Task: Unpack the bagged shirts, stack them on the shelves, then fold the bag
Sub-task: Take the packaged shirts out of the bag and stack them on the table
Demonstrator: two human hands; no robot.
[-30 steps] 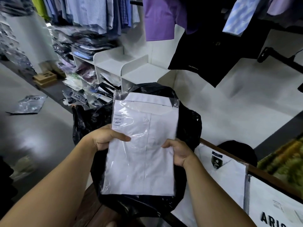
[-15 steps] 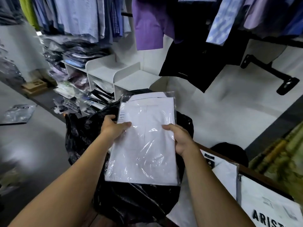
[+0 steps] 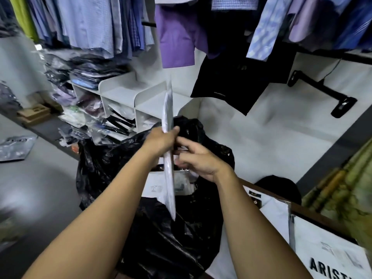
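The left hand grips a packaged white shirt about a third of the way down its length. The flat packet stands almost upright and edge-on to the camera, so only its thin side and glossy plastic wrap show. The right hand sits just beside the packet's right face with its fingers loosely extended toward it. It is not wrapped round anything, and motion blur hides whether the fingertips actually touch.

Both hands are above the open mouth of a black plastic bag, which sits crumpled below the forearms. More packaged shirts lie inside the opening, with a white label visible.

Behind the bag stand the white shelves – the top compartments are bare, while the lower cubbies and the rack to the left hold bagged garments. Hanging shirts (blues, a purple one, a black one) line the rail above.

At the right, a wood-edged surface carries more white packets – one printed with large black letters
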